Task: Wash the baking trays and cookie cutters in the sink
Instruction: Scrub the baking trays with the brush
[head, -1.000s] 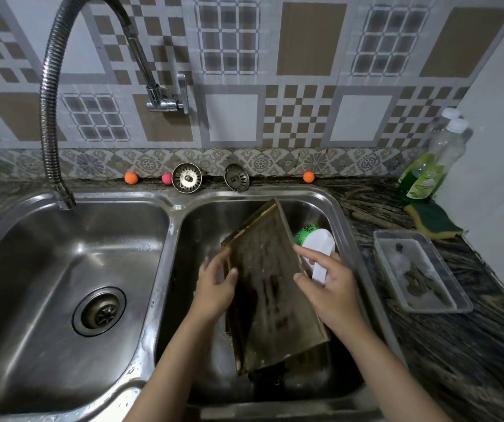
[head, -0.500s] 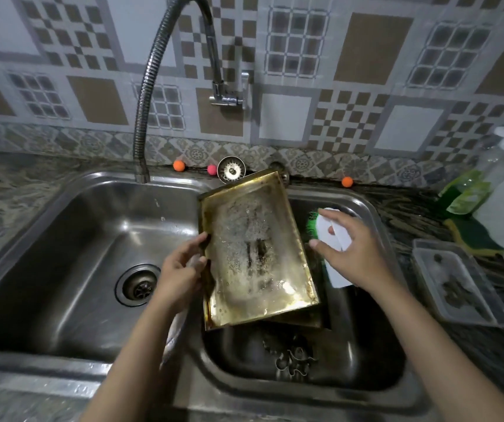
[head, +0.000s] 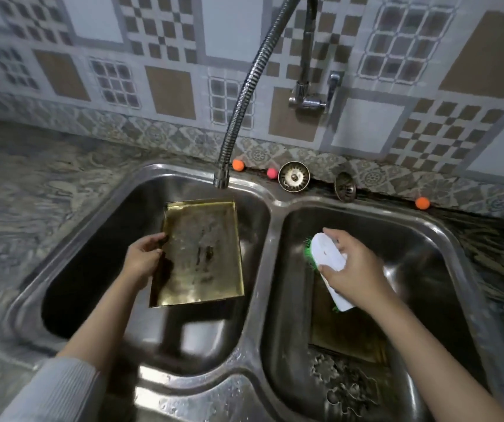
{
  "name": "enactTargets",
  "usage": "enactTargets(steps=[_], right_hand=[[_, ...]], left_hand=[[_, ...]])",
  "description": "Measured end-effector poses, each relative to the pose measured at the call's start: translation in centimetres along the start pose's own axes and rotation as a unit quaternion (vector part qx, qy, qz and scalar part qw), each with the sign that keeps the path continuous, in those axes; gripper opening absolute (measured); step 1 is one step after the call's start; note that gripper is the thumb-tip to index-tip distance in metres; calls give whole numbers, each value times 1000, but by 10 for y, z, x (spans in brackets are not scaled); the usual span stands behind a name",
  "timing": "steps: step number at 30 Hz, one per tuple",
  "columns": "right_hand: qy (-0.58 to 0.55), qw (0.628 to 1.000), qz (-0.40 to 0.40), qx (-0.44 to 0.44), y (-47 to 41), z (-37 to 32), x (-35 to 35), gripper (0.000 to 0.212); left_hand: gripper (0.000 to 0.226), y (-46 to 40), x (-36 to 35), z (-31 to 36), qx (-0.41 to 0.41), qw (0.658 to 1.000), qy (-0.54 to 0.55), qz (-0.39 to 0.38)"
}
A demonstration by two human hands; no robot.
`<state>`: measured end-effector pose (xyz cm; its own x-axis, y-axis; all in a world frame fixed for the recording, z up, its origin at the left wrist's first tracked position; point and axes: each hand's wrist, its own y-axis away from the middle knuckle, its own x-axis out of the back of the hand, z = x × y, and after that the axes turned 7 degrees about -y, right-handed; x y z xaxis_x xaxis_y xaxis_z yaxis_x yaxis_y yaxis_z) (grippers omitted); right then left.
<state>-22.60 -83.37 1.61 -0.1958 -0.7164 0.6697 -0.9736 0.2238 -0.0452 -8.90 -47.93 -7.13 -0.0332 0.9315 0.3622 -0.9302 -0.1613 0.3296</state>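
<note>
Two basins, one job split across them. Left hand grips the left rim of a gold baking tray, thumb curled over the edge, holding it open-side up inside the left basin. Tray's far end sits just below the mouth of the flexible tap hose; no water visible running from it. Soap film and dark baked-on streaks show on the tray floor.

Right hand is wrapped around a white scrub brush with green bristles, held over the right basin. Beneath it a second tray lies on the basin floor, partly hidden by hand and brush. Cookie cutters rest at the near end of that basin, blurred; their count cannot be told.

Step in hand, judged: the soaped tray has been carried under the tap for rinsing, or for more scrubbing. The remaining streaks suggest more scrubbing is needed.

Next move likely calls for one of two things: brush brought across the divider to the held tray, or the tap lever on the wall opened, which would need a free hand. The right hand would have to set the brush down first.

Two strainer plugs and small coloured balls sit along the back ledge.
</note>
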Motion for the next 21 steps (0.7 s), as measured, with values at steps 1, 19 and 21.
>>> enactTargets(steps=[1, 19, 21], right_hand=[[5, 1000, -7, -7, -1, 3, -2, 64], [22, 993, 114, 0, 36, 56, 39, 44], [23, 991, 128, -6, 43, 60, 47, 41]], left_hand=[[40, -9, -1, -7, 13, 1000, -13, -10], [39, 31, -106, 47, -221, 960, -173, 1], [36, 68, -146, 71, -300, 943, -142, -22]])
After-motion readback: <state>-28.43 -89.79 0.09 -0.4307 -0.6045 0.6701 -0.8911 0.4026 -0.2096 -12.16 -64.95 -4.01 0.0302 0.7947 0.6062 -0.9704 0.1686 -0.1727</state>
